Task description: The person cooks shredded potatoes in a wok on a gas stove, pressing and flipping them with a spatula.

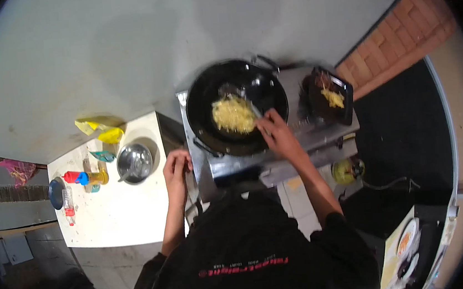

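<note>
A black wok (pixel 272 87) sits on the metal stove (pixel 233 165), holding a flat yellow layer of food (pixel 232 115) that looks shredded. My right hand (pixel 277 134) reaches over the wok's right side, its fingers closed on a thin metal utensil (pixel 255 109). The utensil's tip is at the right edge of the food; its exact kind cannot be made out. Beside the stove's left edge, my left hand (pixel 176 164) hangs with fingers loosely curled, and nothing shows in it.
Right of the wok lies a black tray (pixel 346 105) with yellow food pieces (pixel 333 98). On the white table (pixel 122 222) at left stand a steel bowl (pixel 134 162), bottles (pixel 94 178) and a yellow packet (pixel 109 135). A green gas cylinder (pixel 345 171) stands below right.
</note>
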The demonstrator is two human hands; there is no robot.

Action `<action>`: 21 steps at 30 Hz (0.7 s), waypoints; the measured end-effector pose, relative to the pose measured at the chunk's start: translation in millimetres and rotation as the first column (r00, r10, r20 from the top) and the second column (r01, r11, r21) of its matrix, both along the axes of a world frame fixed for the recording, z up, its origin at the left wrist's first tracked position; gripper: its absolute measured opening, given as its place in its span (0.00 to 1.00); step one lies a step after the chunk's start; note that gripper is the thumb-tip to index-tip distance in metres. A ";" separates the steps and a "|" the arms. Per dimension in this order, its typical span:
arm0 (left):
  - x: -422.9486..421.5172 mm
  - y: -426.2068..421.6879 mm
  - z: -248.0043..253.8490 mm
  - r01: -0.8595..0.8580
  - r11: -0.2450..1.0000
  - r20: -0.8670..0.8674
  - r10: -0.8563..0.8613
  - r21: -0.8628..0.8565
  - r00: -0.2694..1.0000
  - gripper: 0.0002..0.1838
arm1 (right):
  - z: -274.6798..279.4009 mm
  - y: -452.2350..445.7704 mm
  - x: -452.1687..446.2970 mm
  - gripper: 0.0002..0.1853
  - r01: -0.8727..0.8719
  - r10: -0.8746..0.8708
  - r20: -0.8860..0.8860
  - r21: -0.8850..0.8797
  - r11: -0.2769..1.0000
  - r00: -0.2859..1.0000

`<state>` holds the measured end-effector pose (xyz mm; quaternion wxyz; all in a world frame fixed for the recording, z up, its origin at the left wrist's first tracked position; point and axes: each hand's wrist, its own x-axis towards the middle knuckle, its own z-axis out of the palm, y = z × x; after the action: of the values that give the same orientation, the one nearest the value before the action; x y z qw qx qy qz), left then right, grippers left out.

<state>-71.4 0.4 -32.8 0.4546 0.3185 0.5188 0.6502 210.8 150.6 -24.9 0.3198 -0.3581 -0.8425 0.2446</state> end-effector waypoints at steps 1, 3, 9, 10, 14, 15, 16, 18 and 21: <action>-2.8 0.9 -6.7 -0.020 1.000 -0.001 0.020 -0.017 1.000 0.11 | -0.3 1.7 2.3 0.11 -0.025 0.025 0.013 -0.025 0.999 1.000; -1.0 6.0 -5.8 -0.056 0.998 0.033 0.057 -0.038 0.998 0.09 | 10.8 7.3 0.8 0.11 -0.031 0.032 0.035 -0.041 0.999 0.999; 5.4 2.3 -5.8 -0.032 0.997 0.052 0.035 -0.065 0.998 0.09 | 30.0 2.5 -2.7 0.13 -0.032 0.039 0.090 -0.081 0.996 0.995; 6.1 2.7 -8.5 -0.033 0.996 0.055 0.038 -0.077 0.998 0.09 | 28.8 3.1 -4.2 0.14 -0.039 0.046 0.100 -0.076 0.996 0.994; 6.7 2.3 -8.4 -0.039 0.995 0.079 0.046 -0.088 0.996 0.09 | 20.5 8.4 -10.0 0.16 -0.089 0.089 0.129 -0.009 0.996 0.988; 6.8 2.4 -8.2 -0.033 0.996 0.080 0.039 -0.085 0.996 0.09 | 17.9 7.9 -10.7 0.16 -0.074 0.076 0.151 -0.018 0.997 0.986; 6.7 2.1 -7.8 -0.028 0.996 0.080 0.034 -0.081 0.996 0.09 | 15.9 7.3 -11.4 0.15 -0.061 0.065 0.174 -0.027 0.998 0.983; 7.5 1.8 -3.7 -0.021 0.998 0.083 0.026 -0.060 0.996 0.09 | 12.8 1.8 -10.6 0.15 -0.067 0.072 0.172 -0.034 0.997 0.983; 4.9 1.4 -1.2 -0.019 0.999 0.082 0.021 -0.031 0.996 0.09 | 18.2 -10.0 -5.7 0.15 -0.075 0.082 0.178 -0.045 0.996 0.981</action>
<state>-66.5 1.8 -34.0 0.4739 0.2792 0.5127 0.6593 205.2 140.6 -6.6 0.2255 -0.3512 -0.8766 0.2395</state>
